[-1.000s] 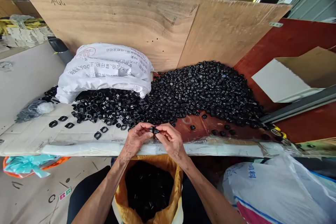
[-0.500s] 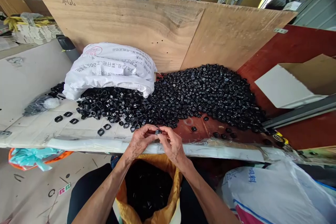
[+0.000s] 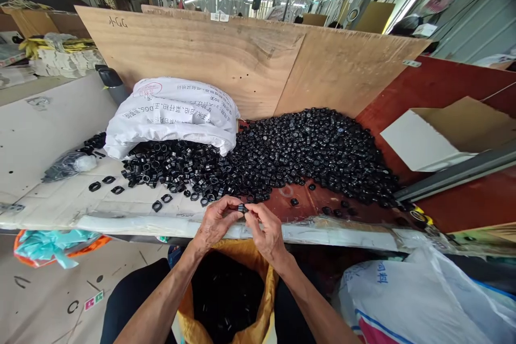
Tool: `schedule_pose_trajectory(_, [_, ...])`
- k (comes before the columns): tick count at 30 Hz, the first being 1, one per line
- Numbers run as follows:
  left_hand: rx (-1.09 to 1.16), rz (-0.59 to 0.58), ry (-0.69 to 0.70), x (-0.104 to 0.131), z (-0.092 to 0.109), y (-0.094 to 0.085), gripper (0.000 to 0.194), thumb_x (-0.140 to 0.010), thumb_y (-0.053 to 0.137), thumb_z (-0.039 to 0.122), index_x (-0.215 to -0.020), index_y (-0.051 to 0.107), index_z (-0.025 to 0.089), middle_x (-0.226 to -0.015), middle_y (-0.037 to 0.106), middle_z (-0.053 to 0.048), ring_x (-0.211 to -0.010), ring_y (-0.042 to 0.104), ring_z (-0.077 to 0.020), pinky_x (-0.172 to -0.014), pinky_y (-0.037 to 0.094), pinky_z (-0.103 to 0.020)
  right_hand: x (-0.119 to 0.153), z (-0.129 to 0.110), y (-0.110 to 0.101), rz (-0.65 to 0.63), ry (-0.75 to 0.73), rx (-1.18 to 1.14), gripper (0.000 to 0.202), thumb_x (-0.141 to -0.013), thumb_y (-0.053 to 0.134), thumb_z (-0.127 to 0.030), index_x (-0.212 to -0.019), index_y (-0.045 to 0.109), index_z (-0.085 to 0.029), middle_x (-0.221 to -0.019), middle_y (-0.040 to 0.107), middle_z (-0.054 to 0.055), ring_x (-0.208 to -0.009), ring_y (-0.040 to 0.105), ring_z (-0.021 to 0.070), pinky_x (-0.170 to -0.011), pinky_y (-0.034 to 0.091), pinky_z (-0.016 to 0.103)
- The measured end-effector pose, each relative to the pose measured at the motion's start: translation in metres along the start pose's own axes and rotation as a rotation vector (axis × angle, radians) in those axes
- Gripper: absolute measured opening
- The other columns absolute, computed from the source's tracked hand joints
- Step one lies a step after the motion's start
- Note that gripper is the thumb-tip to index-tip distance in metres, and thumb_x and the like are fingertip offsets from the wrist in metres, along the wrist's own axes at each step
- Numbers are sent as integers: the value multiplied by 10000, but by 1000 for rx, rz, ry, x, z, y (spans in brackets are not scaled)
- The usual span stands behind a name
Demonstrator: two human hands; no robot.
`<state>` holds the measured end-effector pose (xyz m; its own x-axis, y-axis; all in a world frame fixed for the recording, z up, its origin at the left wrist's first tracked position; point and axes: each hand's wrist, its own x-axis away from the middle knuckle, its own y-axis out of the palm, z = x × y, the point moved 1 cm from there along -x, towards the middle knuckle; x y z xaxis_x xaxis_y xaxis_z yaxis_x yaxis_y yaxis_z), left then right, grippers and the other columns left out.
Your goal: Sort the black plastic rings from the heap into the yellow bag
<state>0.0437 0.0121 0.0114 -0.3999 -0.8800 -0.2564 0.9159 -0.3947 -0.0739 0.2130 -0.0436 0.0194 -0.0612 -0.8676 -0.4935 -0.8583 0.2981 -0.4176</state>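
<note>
Between the fingertips of both hands is a small black plastic part (image 3: 242,208), held just above the table's front edge. My left hand (image 3: 216,221) pinches it from the left, and my right hand (image 3: 266,229) grips it from the right with thumb and finger. Fingers cover much of the part, so its exact shape is hard to make out. Behind my hands lie a heap of black rings (image 3: 161,164) on the left and a larger pile of small round black pieces (image 3: 322,145) on the right. Below, a yellow sack (image 3: 268,301) holds many black parts.
A white printed sack (image 3: 177,107) rests on the ring heap, before a plywood board (image 3: 193,48). An open cardboard box (image 3: 427,140) and a grey metal bar (image 3: 455,177) stand at the right. A white plastic bag (image 3: 403,290) sits low right; an orange-rimmed basket (image 3: 24,258) low left.
The camera view has tilted up slightly, so the table appears lower. Both hands keep hold of the small black part, with only slight finger movement.
</note>
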Motion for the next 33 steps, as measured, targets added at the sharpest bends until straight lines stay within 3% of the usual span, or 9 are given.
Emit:
schedule_pose_trajectory(4, [37,-4,-39,9,1,3,171,-920,736,312,-1044,734,194,-1038,739,-56,-953,699,-191,-899,557,-309,7,1,-4,-41,-16,-64,192,-1029,544,-257,-1140,698,-223,-962,695,54,-759,704,180,-724,583,303])
schedule_pose_trajectory(8, [48,14,-72,12,1,4,182,-894,756,297,-1039,730,190,-1000,741,-46,-903,689,-177,-858,549,-286,8,3,-1,11,-8,-106,186,-1014,570,-235,-1126,719,-231,-1095,706,85,-1005,702,221,-845,592,326])
schedule_pose_trajectory(10, [64,16,-98,11,0,5,198,-882,768,299,-1042,727,191,-991,747,-42,-886,692,-174,-847,548,-282,9,3,2,19,3,-131,204,-1009,582,-228,-1162,717,-237,-1127,707,87,-1037,697,220,-859,594,324])
schedule_pose_trajectory(21, [108,10,-117,10,0,5,190,-876,775,302,-1022,728,190,-959,746,-25,-864,688,-160,-826,547,-264,8,14,7,26,17,-62,239,-1006,587,-250,-1222,685,-215,-1086,743,82,-946,731,212,-833,595,324])
schedule_pose_trajectory(27, [47,13,-106,10,2,6,162,-894,749,303,-1007,742,188,-961,739,-38,-870,690,-172,-834,549,-276,7,13,11,6,57,15,149,-1023,574,-289,-1062,687,-200,-920,752,54,-787,723,191,-753,577,297])
schedule_pose_trajectory(33, [23,78,-171,11,1,6,184,-838,762,308,-984,743,198,-915,752,-23,-833,689,-178,-811,550,-276,8,8,20,103,-39,81,217,-1051,518,-251,-1079,727,-202,-955,747,77,-879,724,206,-814,576,306])
